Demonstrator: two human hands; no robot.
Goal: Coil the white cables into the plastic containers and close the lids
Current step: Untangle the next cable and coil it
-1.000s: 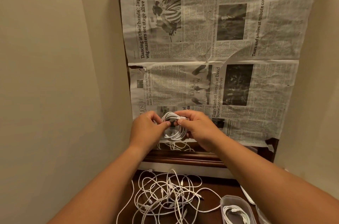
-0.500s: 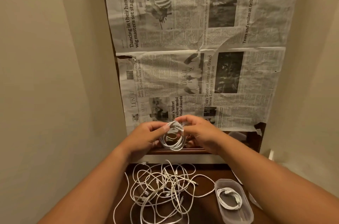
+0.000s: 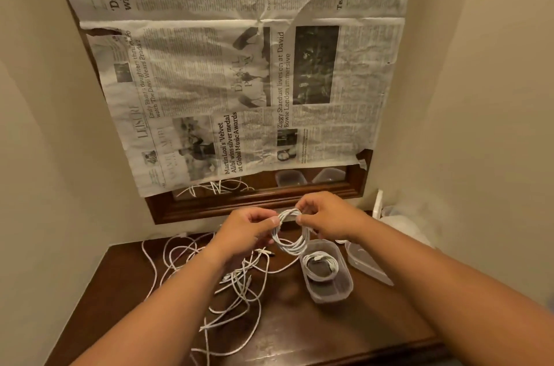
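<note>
Hands, left (image 3: 245,226) and right (image 3: 329,215), pinch coiled cable (image 3: 292,241) above open container (image 3: 328,278)

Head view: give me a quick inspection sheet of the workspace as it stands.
Surface: dark wooden table.
Job's things: open container holding one coil; second coil held above the table.
Clutter: clear plastic piece right of the container, lid or tub unclear.
Hands: left hand and right hand both pinch the held coil.
Cables: loose tangle on the table.
Surroundings: newspaper over a wood-framed mirror; beige walls.
</note>
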